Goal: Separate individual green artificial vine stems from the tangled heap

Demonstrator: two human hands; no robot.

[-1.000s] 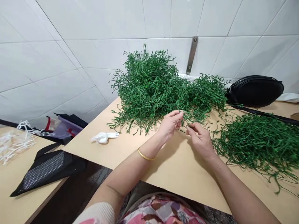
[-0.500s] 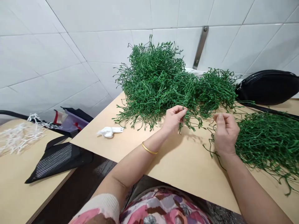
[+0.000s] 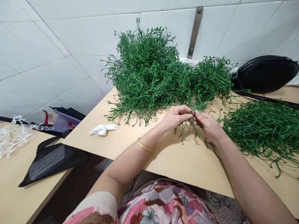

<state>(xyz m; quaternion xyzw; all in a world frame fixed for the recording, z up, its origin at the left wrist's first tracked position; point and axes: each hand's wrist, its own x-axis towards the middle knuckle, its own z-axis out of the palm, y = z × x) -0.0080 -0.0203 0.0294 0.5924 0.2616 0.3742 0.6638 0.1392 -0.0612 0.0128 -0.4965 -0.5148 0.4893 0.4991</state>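
Note:
My left hand (image 3: 178, 117) is closed in a pinch on thin green artificial stems (image 3: 183, 130), whose ends hang below the fingers. Close against it, my right hand (image 3: 207, 124) pinches at the same stems, its fingertips meeting those of the left. One longer strand trails under the right wrist. Behind both hands rises a large tangled heap of green artificial stems (image 3: 149, 74) with small budded tips. To the right of my right forearm lies a second, flatter pile of green stems (image 3: 263, 130). Exactly how the fingertips grip is partly hidden.
A crumpled white wrapper (image 3: 102, 129) lies on the tabletop (image 3: 130, 149) at left. At the back right sits a black bag (image 3: 267, 74) with its strap. On a lower left surface are white branched pieces (image 3: 14, 140) and a black mesh pouch (image 3: 48, 163). Tiled wall stands behind.
My right hand has moved left and met my left hand at the stems. The view has shifted a little, and my left hand keeps its pinch.

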